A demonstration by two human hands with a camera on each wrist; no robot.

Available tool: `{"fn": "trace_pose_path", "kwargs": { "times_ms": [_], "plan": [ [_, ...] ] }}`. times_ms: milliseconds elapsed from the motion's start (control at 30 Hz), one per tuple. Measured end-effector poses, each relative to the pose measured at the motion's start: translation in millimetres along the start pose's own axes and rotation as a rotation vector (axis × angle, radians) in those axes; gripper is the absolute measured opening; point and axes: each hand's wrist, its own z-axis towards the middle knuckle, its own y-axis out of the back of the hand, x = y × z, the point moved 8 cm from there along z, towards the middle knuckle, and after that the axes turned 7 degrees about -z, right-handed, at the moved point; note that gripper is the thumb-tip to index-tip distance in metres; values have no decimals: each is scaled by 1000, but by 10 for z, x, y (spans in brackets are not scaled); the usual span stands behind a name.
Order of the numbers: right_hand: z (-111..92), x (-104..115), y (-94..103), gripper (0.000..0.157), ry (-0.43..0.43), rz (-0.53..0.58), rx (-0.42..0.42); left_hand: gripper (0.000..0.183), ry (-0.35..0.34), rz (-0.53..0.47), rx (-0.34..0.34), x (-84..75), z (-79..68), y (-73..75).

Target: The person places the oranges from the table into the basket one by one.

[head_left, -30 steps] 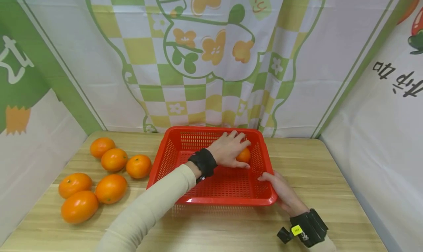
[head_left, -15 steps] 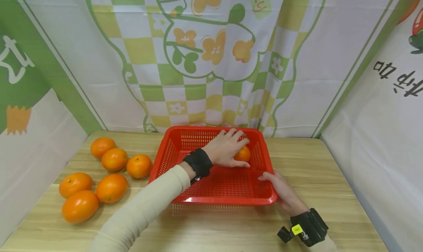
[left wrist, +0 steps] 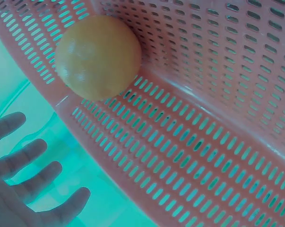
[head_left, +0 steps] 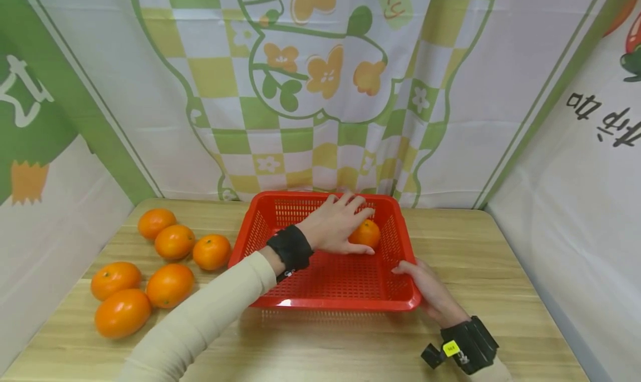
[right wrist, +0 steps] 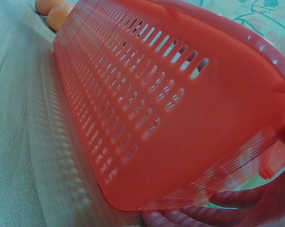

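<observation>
One orange (head_left: pixel 368 235) sits in a red basket (head_left: pixel 340 304).
In the head view, the basket stands on the bench (head_left: pixel 491 259), and the orange is near its right end. The left hand (head_left: pixel 329 226) is over the basket, left of the orange, with its fingers spread apart. The right hand (head_left: pixel 432 290) grips the right side of the basket, thumb inside. Six more oranges (head_left: pixel 122 313) lie on the bench at the left. A green and white checked cloth (head_left: pixel 272 120) hangs at the far side. In the left wrist view, the left fingers are wide apart, and a gap shows between them and the orange. In the right wrist view, the right fingers curl against the outside of the basket.
</observation>
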Motion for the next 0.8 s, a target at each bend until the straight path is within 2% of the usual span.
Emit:
{"fn": "trace_pose_path", "kwargs": {
  "times_ms": [633,800],
  "plan": [
    [-18,12,-28,50,17,3,21,91,-53,17,-18,-211,-177,252],
    [-13,7,-17,49,17,6,19,89,-62,15,-43,-218,-230,310]
  ]
}}
